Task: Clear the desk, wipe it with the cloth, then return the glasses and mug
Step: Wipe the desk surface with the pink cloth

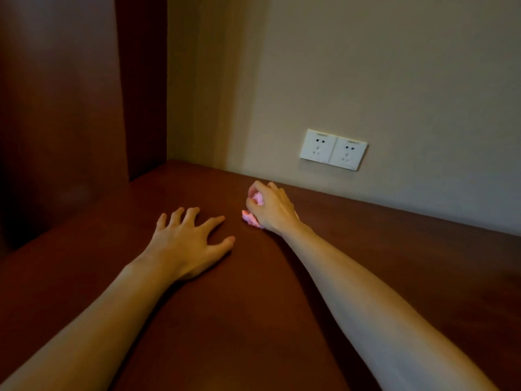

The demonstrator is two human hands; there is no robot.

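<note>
**Wiping stage under way, far side of tabletop**

Gripping a bunched pink cloth (251, 215), the right hand (269, 207) sits well out on the dark wooden tabletop (394, 263), close to the back wall. Fingers curled tight round the cloth; only small tufts show at the thumb side and under the palm. Cloth appears pressed to the wood, though contact under the hand is hidden.

Left hand (186, 241) just beside it, nearer the body. Fingers spread apart, tips on the surface, holding nothing. Looks like a brace for the reach.

Glasses and mug: not in view. The visible stretch of tabletop carries only the two hands and the cloth, so clearing seems done and wiping is the step in hand. Returning the items is left to do.

Surroundings: beige wall behind, a double white socket plate (333, 149) mounted just above the back edge, tall dark wood panel (62, 108) at left forming a corner.

Risks, as judged from here:
- Cloth is wadded small, so each pass covers a narrow strip; streaks or missed bands likely unless it is opened out.
- Corner under the panel is dim and awkward; easy to skip.
- If the cloth is damp, a sweep up the wall could reach the sockets.
- Weight on the spread left hand may leave prints on freshly wiped wood.
</note>
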